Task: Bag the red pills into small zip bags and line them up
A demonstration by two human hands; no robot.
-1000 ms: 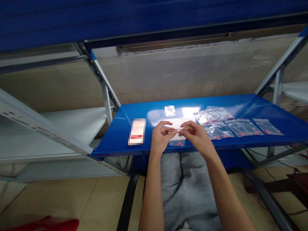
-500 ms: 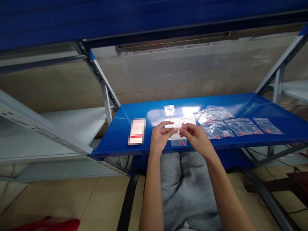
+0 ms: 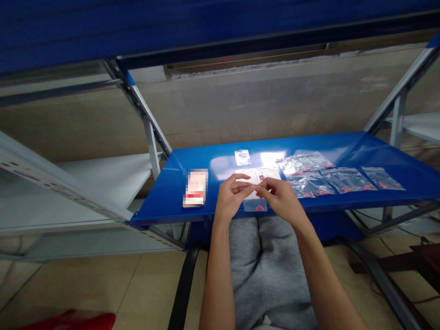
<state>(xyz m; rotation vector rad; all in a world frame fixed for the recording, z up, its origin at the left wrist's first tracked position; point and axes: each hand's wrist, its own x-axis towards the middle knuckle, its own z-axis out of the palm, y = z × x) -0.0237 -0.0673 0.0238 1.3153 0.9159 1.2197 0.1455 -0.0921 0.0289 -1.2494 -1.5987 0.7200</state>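
Note:
A small clear zip bag (image 3: 252, 205) with several small red pieces in it hangs just past the front edge of the blue shelf. My left hand (image 3: 229, 196) pinches its red-lined top edge from the left. On the same edge, my right hand (image 3: 281, 196) closes its thumb and forefinger, and the two thumbs meet near the middle. Behind my fingers lies a white cloth or paper sheet (image 3: 253, 175), partly hidden by my hands. A cluster of red pieces (image 3: 262, 178) rests on it.
To the right lie several clear bags with red pieces (image 3: 349, 181). A flat clear bag (image 3: 242, 157) sits toward the back. At left is a blurred-out phone-like object (image 3: 195, 188). Metal posts (image 3: 146, 110) flank the blue shelf (image 3: 165, 195), and another blue shelf (image 3: 206, 32) spans overhead.
My right thumb and fingers have shifted left along the bag's top edge, so both thumbs now meet. More of the red cluster on the white sheet shows.

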